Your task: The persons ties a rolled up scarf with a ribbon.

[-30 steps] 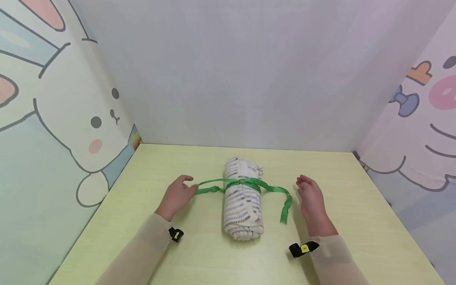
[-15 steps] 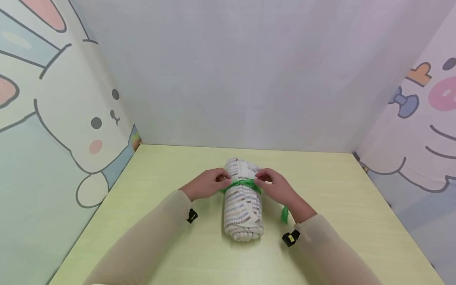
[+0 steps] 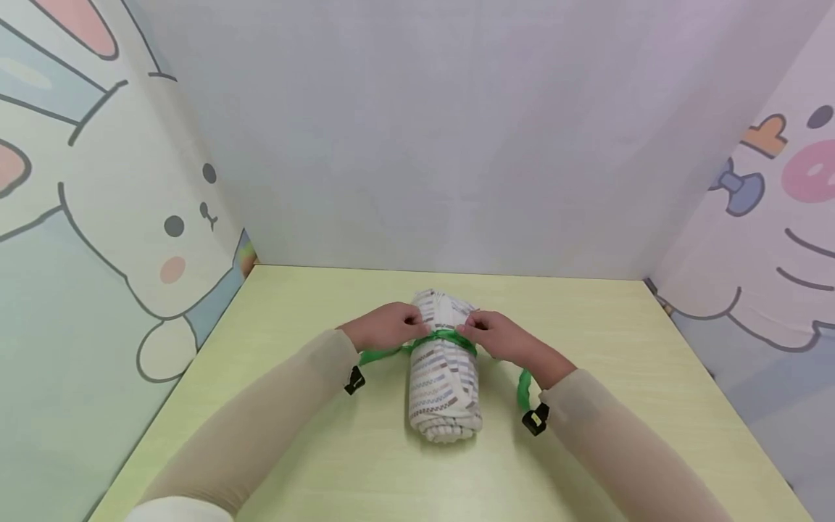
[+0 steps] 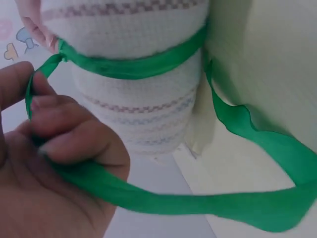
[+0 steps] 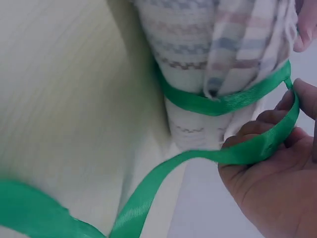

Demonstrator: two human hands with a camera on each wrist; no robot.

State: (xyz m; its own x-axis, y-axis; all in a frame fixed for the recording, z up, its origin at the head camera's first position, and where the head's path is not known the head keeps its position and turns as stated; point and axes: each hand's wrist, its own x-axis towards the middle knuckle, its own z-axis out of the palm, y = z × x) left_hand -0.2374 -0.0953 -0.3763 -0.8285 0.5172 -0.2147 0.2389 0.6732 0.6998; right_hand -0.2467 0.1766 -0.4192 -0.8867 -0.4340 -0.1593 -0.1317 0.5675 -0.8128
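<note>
A rolled white towel (image 3: 445,391) with striped, checkered bands lies lengthwise on the table. Around its middle runs a green ribbon (image 3: 450,336), crossed or knotted on top. At the knot's left side my left hand (image 3: 385,328) pinches one ribbon end; in the left wrist view the ribbon (image 4: 163,202) passes through the curled fingers and loops back beside the roll. My right hand (image 3: 505,339) pinches the other end close to the knot. The right wrist view shows that ribbon tail (image 5: 247,148) running across the palm and trailing down. Fingers partly hide the knot.
The pale wooden table (image 3: 313,464) is backed by a plain light curtain (image 3: 417,145). Cartoon-printed panels stand at the left (image 3: 98,290) and right. Small black wrist cameras hang under both sleeves.
Both hands have come inward from either side of the towel to the ribbon knot and taken hold of the ribbon there. The towel has stayed in place.
</note>
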